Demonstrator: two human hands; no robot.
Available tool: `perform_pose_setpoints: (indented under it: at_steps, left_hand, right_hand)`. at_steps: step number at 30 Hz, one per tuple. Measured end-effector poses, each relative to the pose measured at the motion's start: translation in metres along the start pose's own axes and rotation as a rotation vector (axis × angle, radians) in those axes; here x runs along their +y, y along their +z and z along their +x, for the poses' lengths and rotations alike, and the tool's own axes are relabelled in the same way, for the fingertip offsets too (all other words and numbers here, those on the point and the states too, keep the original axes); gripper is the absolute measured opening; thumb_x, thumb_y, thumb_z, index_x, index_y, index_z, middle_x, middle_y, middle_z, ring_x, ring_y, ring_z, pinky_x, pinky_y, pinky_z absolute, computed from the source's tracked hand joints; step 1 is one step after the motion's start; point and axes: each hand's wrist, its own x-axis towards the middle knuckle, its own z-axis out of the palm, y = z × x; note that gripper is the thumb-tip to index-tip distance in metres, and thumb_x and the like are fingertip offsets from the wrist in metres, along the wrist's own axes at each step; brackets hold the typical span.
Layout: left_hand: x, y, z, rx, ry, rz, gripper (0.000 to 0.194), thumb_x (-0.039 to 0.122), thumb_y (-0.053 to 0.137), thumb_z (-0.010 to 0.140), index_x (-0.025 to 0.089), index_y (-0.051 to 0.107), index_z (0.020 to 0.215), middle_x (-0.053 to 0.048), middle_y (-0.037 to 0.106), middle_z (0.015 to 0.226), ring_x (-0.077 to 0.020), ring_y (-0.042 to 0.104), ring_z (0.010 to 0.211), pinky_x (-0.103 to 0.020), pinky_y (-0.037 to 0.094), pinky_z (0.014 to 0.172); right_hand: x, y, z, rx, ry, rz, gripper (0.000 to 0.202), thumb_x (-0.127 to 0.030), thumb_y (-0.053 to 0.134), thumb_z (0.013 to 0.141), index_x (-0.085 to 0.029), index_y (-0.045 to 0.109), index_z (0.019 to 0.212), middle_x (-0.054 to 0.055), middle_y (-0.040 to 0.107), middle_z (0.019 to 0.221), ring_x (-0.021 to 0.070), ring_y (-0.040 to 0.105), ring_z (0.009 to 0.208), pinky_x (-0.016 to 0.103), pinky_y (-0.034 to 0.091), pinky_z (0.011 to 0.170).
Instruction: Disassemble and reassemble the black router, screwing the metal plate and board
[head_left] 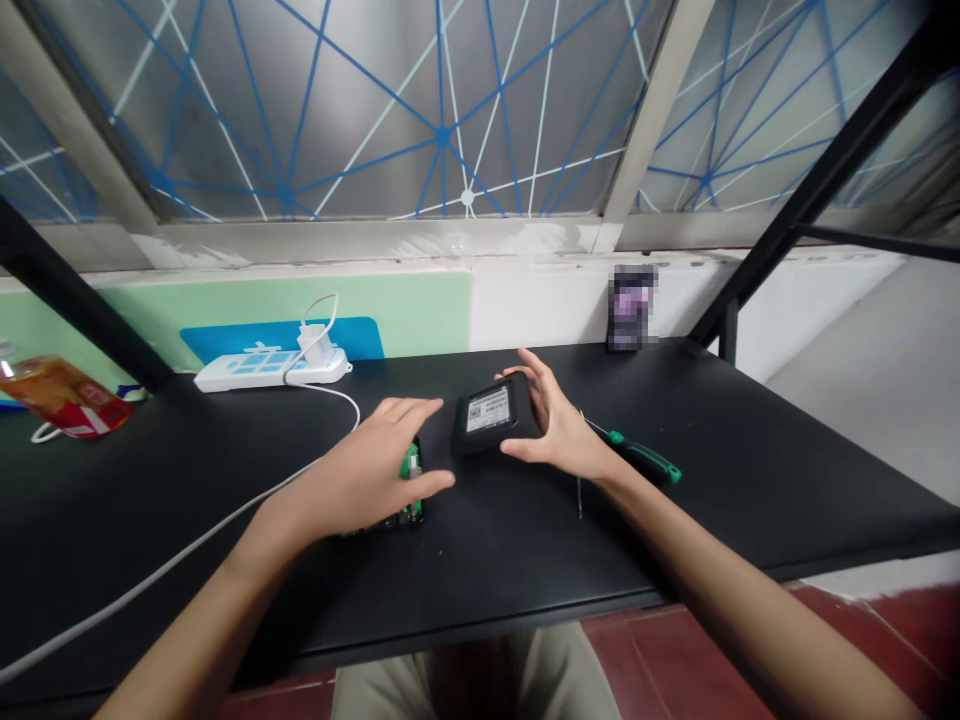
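Thumb and fingers of the right hand (559, 428) grip the right end of a flat black case (461, 440), which tilts over the middle of the table (510, 550), its white label (489, 409) turned up toward the wearer. The left hand (360, 465) is spread wide, thumb well apart from the fingers, with nothing between them; they point at the near side of the case without touching it.

Under that left hand, partly covered, lies a green circuit board (412, 462); whether the palm touches it, I cannot tell. Good handling here probably means lifting the left wrist a little, so no weight lands on the parts, and taking the case by its edges with both hands, level and steady. A one-sided grip like this could let the free end dip.

Beyond the right hand rests a green-and-black screwdriver (651, 462), and a thin metal rod (579, 498) shows just below the wrist; the right forearm is best held clear of both. Farther off, a white cable (217, 535) runs past the left arm to a power strip (225, 374), so wide sweeps on that side risk snagging it.
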Motion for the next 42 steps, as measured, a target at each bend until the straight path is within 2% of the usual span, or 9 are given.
perform_pose_setpoints:
  at_steps: [7, 15, 20, 23, 26, 29, 33, 38, 42]
  left_hand:
    - [0.025, 0.006, 0.061, -0.113, 0.079, -0.129, 0.098, 0.059, 0.073, 0.078, 0.022, 0.028, 0.157, -0.016, 0.042, 0.155, -0.0379, 0.040, 0.143, -0.055, 0.039, 0.113]
    - [0.022, -0.004, 0.093, -0.254, 0.174, -0.156, 0.120, 0.038, 0.090, 0.060, 0.018, 0.023, 0.158, -0.018, 0.032, 0.162, -0.0375, 0.034, 0.148, -0.051, 0.033, 0.120]
    - [0.019, 0.000, 0.099, -0.259, 0.189, -0.156, 0.119, 0.035, 0.089, 0.060, 0.015, 0.024, 0.157, -0.020, 0.031, 0.162, -0.0366, 0.034, 0.148, -0.050, 0.032, 0.121]
    - [0.015, -0.001, 0.099, -0.245, 0.158, -0.123, 0.121, 0.038, 0.089, 0.059, 0.011, 0.024, 0.156, -0.024, 0.031, 0.161, -0.0385, 0.034, 0.148, -0.051, 0.033, 0.120]
    - [0.011, -0.003, 0.100, -0.203, 0.147, -0.135, 0.121, 0.045, 0.088, 0.061, 0.016, 0.021, 0.158, -0.022, 0.025, 0.164, -0.0406, 0.029, 0.150, -0.055, 0.028, 0.122]
    - [0.006, -0.004, 0.102, -0.183, 0.152, -0.251, 0.119, 0.046, 0.087, 0.065, 0.022, 0.019, 0.159, -0.017, 0.025, 0.166, -0.0402, 0.030, 0.150, -0.055, 0.027, 0.122]
    - [-0.003, 0.003, 0.104, -0.162, 0.124, -0.491, 0.128, 0.040, 0.088, 0.063, 0.022, 0.008, 0.161, -0.022, 0.026, 0.164, -0.0421, 0.032, 0.149, -0.059, 0.028, 0.120]
    - [-0.020, 0.017, 0.100, -0.122, 0.128, -0.644, 0.128, 0.041, 0.090, 0.062, 0.025, 0.006, 0.158, -0.024, 0.018, 0.164, -0.0420, 0.026, 0.151, -0.060, 0.027, 0.120]
    - [-0.033, 0.020, 0.092, -0.060, 0.124, -0.558, 0.119, 0.043, 0.089, 0.064, 0.024, 0.013, 0.153, -0.025, 0.025, 0.161, -0.0435, 0.028, 0.149, -0.064, 0.024, 0.120]
  right_hand:
    - [-0.002, 0.005, -0.003, 0.012, -0.060, 0.017, 0.126, -0.046, 0.088, 0.064, -0.032, 0.004, 0.156, 0.014, 0.036, 0.149, 0.0307, 0.046, 0.140, 0.053, 0.030, 0.124]
    - [-0.005, 0.003, -0.004, 0.037, -0.071, 0.000, 0.131, -0.040, 0.091, 0.061, -0.029, 0.004, 0.158, 0.016, 0.033, 0.157, 0.0306, 0.035, 0.149, 0.054, 0.023, 0.127]
    - [-0.003, 0.001, -0.004, 0.023, -0.075, 0.013, 0.134, -0.035, 0.091, 0.061, -0.027, 0.001, 0.160, 0.018, 0.029, 0.162, 0.0303, 0.029, 0.153, 0.054, 0.018, 0.128]
    - [-0.001, 0.002, -0.004, -0.005, -0.045, 0.006, 0.144, -0.039, 0.092, 0.061, -0.025, -0.012, 0.160, 0.020, 0.025, 0.164, 0.0319, 0.024, 0.155, 0.057, 0.013, 0.128]
    - [0.002, 0.005, 0.001, -0.079, 0.010, -0.014, 0.153, -0.042, 0.093, 0.058, -0.026, -0.022, 0.157, 0.021, 0.025, 0.164, 0.0352, 0.024, 0.155, 0.062, 0.014, 0.126]
    - [0.005, 0.010, 0.011, -0.157, -0.063, -0.024, 0.151, -0.043, 0.093, 0.058, -0.032, -0.020, 0.158, 0.016, 0.023, 0.167, 0.0356, 0.022, 0.155, 0.063, 0.016, 0.126]
    - [0.012, 0.015, 0.027, -0.178, -0.080, 0.007, 0.144, -0.046, 0.091, 0.061, -0.037, -0.016, 0.158, 0.011, 0.017, 0.169, 0.0349, 0.021, 0.156, 0.063, 0.015, 0.126]
    - [0.020, 0.012, 0.030, -0.191, 0.023, 0.018, 0.151, -0.048, 0.090, 0.061, -0.031, -0.027, 0.155, 0.021, 0.027, 0.163, 0.0366, 0.035, 0.150, 0.064, 0.025, 0.122]
    - [0.020, 0.005, 0.028, -0.198, 0.037, -0.161, 0.148, -0.045, 0.089, 0.061, -0.026, -0.024, 0.157, 0.022, 0.038, 0.156, 0.0367, 0.048, 0.141, 0.061, 0.036, 0.118]
